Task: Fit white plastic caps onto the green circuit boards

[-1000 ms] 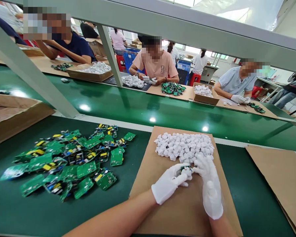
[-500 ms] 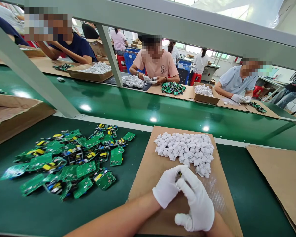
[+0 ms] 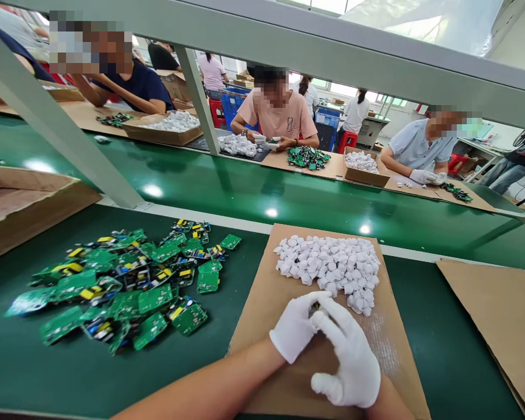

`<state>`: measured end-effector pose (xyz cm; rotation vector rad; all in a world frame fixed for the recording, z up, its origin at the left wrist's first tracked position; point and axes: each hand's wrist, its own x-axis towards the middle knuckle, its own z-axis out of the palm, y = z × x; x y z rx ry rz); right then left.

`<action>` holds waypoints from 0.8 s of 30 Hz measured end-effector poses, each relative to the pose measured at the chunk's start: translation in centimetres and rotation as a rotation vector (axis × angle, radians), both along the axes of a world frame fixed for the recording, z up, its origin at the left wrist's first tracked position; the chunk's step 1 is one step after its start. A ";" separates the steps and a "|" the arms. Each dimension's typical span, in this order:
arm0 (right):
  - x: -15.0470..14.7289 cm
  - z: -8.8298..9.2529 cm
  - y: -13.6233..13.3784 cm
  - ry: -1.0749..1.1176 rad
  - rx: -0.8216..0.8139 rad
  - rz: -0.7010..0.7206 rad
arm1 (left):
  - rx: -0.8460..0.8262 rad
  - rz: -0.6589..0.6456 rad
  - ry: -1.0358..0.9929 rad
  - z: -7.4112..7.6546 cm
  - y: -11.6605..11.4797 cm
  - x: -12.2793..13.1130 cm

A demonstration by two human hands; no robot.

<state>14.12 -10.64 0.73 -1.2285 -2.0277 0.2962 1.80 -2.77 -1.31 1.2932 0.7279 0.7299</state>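
My left hand (image 3: 294, 328), in a white glove, is closed, its fingertips meeting those of my right hand over the cardboard sheet (image 3: 258, 303). Between them shows a small dark, yellowish bit of something, mostly hidden by the gloves. My right hand (image 3: 352, 356), also gloved, has its forefingers bent to that spot while its thumb sticks out lower down. Just beyond the fingers lies a heap of small white wrapped pieces (image 3: 328, 259). To the left spreads a pile of green circuit boards (image 3: 155, 297) with yellow and black components.
A cardboard box (image 3: 39, 207) stands at the left, and flat cardboard (image 3: 494, 315) lies at the right. A slanting metal post (image 3: 65, 111) and an overhead beam (image 3: 289, 41) cross the view. Across the green bench (image 3: 227, 186), several people work with similar piles.
My hands stay almost in place, with the fingers shifting slightly around the small thing. Across the bench, the person in pink now has a greenish piece showing between the hands.
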 end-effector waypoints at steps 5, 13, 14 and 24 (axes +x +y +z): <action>1.4 -0.8 -0.3 0.414 0.047 -0.322 | -0.147 -0.065 -0.009 1.0 0.1 0.3; 0.9 -1.7 1.7 0.434 -0.332 -0.404 | -0.329 -0.265 -0.206 2.1 0.0 -0.1; 0.9 -1.6 1.8 0.430 -0.364 -0.397 | -0.330 -0.286 -0.204 2.2 0.1 -0.1; 1.1 -1.3 2.0 0.558 -0.454 -0.350 | -0.497 -0.276 -0.289 1.1 0.3 0.1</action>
